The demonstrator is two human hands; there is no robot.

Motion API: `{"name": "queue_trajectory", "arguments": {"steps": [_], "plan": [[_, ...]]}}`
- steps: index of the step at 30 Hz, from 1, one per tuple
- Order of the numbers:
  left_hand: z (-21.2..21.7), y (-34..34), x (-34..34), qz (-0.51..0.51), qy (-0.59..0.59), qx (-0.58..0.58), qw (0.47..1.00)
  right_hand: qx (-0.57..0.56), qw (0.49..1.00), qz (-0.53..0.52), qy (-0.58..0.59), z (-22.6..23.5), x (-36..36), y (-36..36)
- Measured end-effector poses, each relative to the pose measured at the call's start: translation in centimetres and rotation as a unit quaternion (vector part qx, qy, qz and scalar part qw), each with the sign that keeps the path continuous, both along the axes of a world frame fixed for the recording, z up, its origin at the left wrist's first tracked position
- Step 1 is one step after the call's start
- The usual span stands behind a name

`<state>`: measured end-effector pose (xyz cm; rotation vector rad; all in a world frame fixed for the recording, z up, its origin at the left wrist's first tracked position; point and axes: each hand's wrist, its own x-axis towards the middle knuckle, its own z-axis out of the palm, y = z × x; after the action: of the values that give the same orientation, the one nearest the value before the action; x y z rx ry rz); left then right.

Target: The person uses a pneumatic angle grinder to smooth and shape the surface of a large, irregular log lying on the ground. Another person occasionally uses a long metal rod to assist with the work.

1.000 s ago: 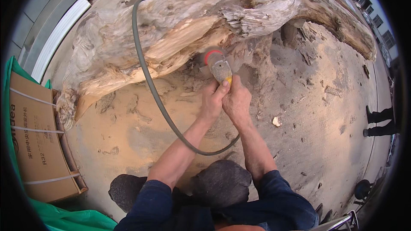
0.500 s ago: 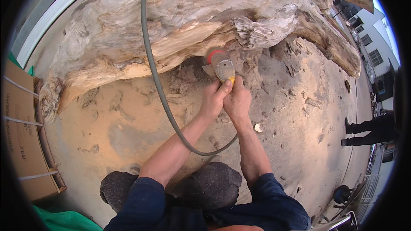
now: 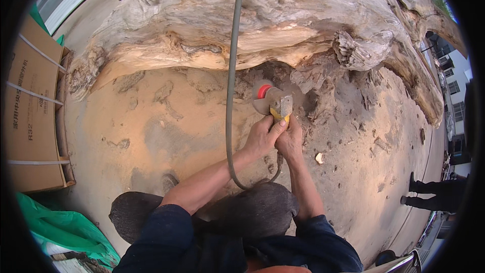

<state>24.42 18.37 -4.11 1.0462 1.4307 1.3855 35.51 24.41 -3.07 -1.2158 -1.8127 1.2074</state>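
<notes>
Both hands clamp one angle grinder point(image 3: 273, 102): the left hand point(image 3: 261, 137) wraps the yellow-ended body from the left, and the right hand point(image 3: 290, 139) closes on it just beside, fingers touching the left. The grinder's single disc, with its red hub, sits low against the underside of the one big weathered log point(image 3: 283, 17), in a dark hollow near the ground. One grey hose point(image 3: 231, 96) runs from the top edge down across the log and loops back toward the hands.

By the look of it the work is partly along: a pale, freshly cut band shows along the log's lower edge to the left of the disc, and the ground point(image 3: 166, 136) carries a wide sheet of tan sawdust, while the grey, cracked top and the right end look untouched.

At the left stand one strapped cardboard box point(image 3: 30, 101) and one green bag point(image 3: 65, 227); another person's two legs point(image 3: 429, 194) show at the right.
</notes>
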Motion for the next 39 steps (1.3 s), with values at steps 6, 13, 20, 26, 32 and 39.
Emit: {"name": "queue_trajectory", "arguments": {"steps": [6,13,20,26,32,39], "plan": [[-0.9,-2.0,-4.5,-0.06,0.037,-0.075,0.995,-0.152,0.986,-0.046,0.053,0.8,-0.2,-2.1],[0.8,-0.3,-12.6,0.264,-0.236,-0.055,0.933,-0.198,0.968,-0.086,0.128,-0.1,1.5,-2.7],[2.9,2.5,-15.0,0.264,-0.257,-0.046,0.929,-0.255,0.942,-0.109,0.187,-0.3,2.1,-3.9],[1.4,3.0,-15.7,0.248,-0.243,-0.035,0.937,-0.288,0.921,-0.131,0.226,-2.0,3.3,-4.2],[2.4,2.5,-14.3,0.208,-0.094,-0.057,0.972,-0.334,0.898,-0.157,0.24,-4.2,3.9,-5.2],[-0.2,-1.1,-17.1,-0.055,0.495,-0.073,0.864,-0.35,0.893,-0.143,0.244,-4.6,3.6,-5.8]]}}
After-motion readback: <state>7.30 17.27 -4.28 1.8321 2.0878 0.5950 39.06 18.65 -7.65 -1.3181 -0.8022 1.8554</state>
